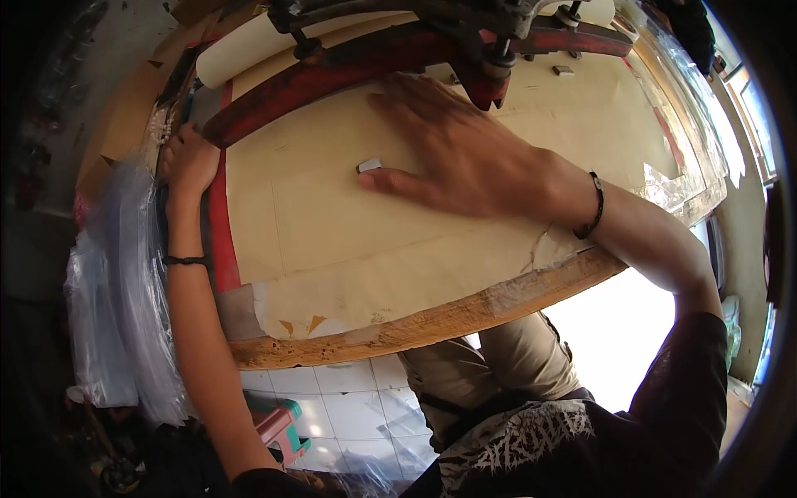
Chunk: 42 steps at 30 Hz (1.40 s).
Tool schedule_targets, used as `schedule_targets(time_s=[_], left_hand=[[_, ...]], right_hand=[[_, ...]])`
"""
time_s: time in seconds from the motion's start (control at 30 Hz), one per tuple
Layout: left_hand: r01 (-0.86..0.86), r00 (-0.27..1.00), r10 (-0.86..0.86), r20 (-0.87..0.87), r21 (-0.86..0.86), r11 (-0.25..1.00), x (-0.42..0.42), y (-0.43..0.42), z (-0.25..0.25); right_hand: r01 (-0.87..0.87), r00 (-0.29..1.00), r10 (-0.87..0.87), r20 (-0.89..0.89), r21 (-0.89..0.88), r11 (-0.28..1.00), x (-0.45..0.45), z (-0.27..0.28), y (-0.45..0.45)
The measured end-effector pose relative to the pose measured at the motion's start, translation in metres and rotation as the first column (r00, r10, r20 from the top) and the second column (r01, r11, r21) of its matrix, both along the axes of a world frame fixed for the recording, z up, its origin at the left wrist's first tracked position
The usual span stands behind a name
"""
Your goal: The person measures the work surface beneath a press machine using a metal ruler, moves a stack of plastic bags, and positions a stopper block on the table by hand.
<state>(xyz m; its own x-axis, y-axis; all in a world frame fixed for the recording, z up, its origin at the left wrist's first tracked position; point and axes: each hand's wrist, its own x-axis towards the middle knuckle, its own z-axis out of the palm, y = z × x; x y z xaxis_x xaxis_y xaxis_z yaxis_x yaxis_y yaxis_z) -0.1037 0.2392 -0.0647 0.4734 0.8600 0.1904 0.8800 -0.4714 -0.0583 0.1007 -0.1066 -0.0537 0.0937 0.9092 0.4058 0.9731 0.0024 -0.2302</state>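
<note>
My left hand (pixel 192 159) is closed at the left edge of the work surface, beside the end of a long dark-red metal bar (pixel 357 71). What its fingers are wrapped round cannot be made out. Spread over a tan sheet (pixel 307 224), my right hand (pixel 473 153) has its fingers stretched toward the bar and is slightly blurred. Its thumb tip is at a small silvery metal block (pixel 369 167), touching or very close to it. Another small block (pixel 563 70) lies farther back on the right. A red strip (pixel 222 224) borders the sheet's left side.
Bolts and a dark metal frame (pixel 398 10) hang over the back. A pale roll (pixel 241 54) lies behind the bar. The worn wooden edge (pixel 398 334) runs along the front. Clear plastic sheets (pixel 124 290) hang at left; a pink-and-green stool (pixel 282 432) stands below.
</note>
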Motion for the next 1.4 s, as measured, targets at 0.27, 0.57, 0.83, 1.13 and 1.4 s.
schedule_targets(time_s=[0.27,0.57,0.83,1.13,1.4], left_hand=[[0.001,1.000,0.000,-0.001,0.043,0.999,0.002,0.000,-0.001],[-0.038,0.999,0.036,0.019,0.074,0.997,0.008,-0.014,0.007],[-0.021,1.000,0.021,0.007,0.031,0.999,0.009,-0.017,0.012],[0.351,0.936,-0.349,0.042,-0.058,0.935,-0.018,-0.007,0.026],[0.388,0.918,-0.398,0.009,-0.234,0.891,-0.018,-0.020,0.047]], right_hand=[[0.007,1.000,-0.007,-0.003,0.021,1.000,0.001,-0.005,0.003],[-0.044,0.999,0.043,0.017,0.062,0.997,-0.001,-0.002,0.001],[-0.255,0.961,0.268,-0.064,0.162,0.953,0.002,0.010,-0.001],[-0.303,0.933,0.333,-0.133,0.204,0.931,0.004,0.012,0.000],[-0.303,0.931,0.335,-0.146,0.204,0.931,0.002,0.014,-0.003]])
